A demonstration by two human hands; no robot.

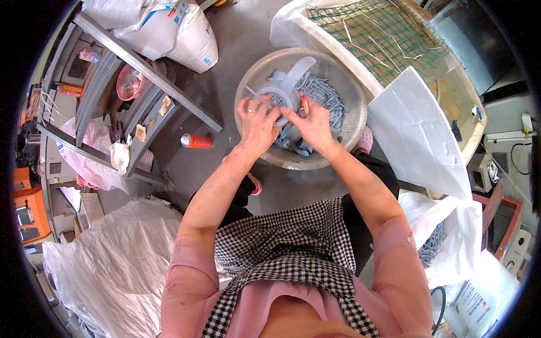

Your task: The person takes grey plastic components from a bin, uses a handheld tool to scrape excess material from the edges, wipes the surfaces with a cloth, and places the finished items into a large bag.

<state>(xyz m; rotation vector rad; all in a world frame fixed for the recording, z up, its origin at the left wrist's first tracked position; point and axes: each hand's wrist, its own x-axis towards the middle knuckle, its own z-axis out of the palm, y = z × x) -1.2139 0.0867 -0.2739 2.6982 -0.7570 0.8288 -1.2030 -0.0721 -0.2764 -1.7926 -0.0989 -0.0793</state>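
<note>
Over a wide metal basin [356, 84], both my hands work at a pale grey plastic part [296, 74] with a curved band and a broad flat strip. My left hand [259, 125] is closed on the part's near left side, its fingers bent round the edge. A small red tool [304, 105] sits in the closed fingers of my right hand [311, 125], its thumb meeting the part; the tool's working end is hidden. Thin grey plastic pieces [329, 97] lie heaped in the basin, below and beyond my hands. Larger grey scraps lie near its front.
An orange spray can [197, 141] lies on the floor, left of the basin. A grey metal frame [149, 65] stands at left, near white sacks [194, 39]. At right are a white foam board [414, 127], a tub with green netting [372, 34] and a white bag [459, 225].
</note>
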